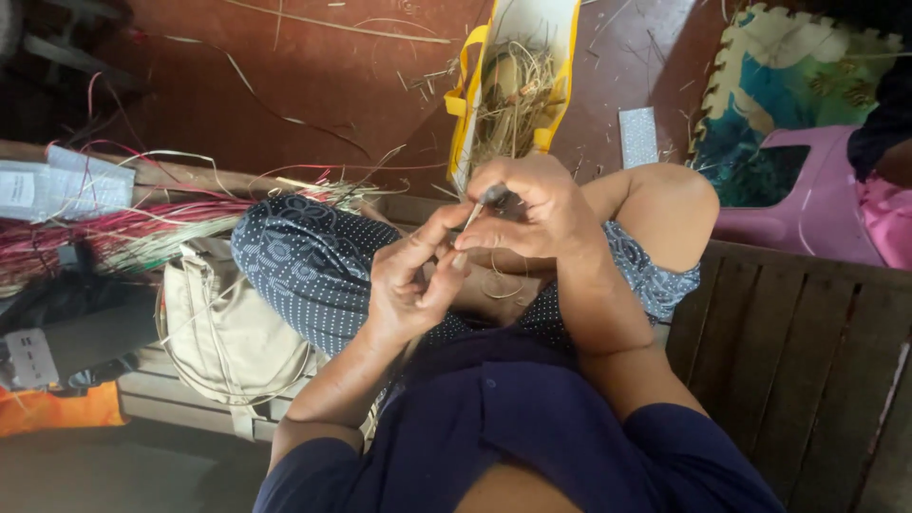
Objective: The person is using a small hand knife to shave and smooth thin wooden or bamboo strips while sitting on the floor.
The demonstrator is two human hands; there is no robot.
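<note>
My left hand (pixel 410 280) and my right hand (pixel 532 214) meet above my lap, over my crossed legs in dotted dark blue cloth (pixel 304 266). The right hand pinches a small dark metal tool (pixel 494 197) between thumb and fingers. The left hand's fingers are closed on a thin pale straw strand (pixel 465 223) that runs up to the tool's tip. A loop of thin strand (pixel 499 285) hangs below the hands.
A yellow-handled white bag (pixel 475 85) full of straw stands on the red floor ahead. A bundle of pink and pale strands (pixel 114 237) lies left, beside a beige cloth bag (pixel 218 332). A pink plastic stool (pixel 817 199) and foam mat (pixel 760 66) sit right, by wooden slats (pixel 788 351).
</note>
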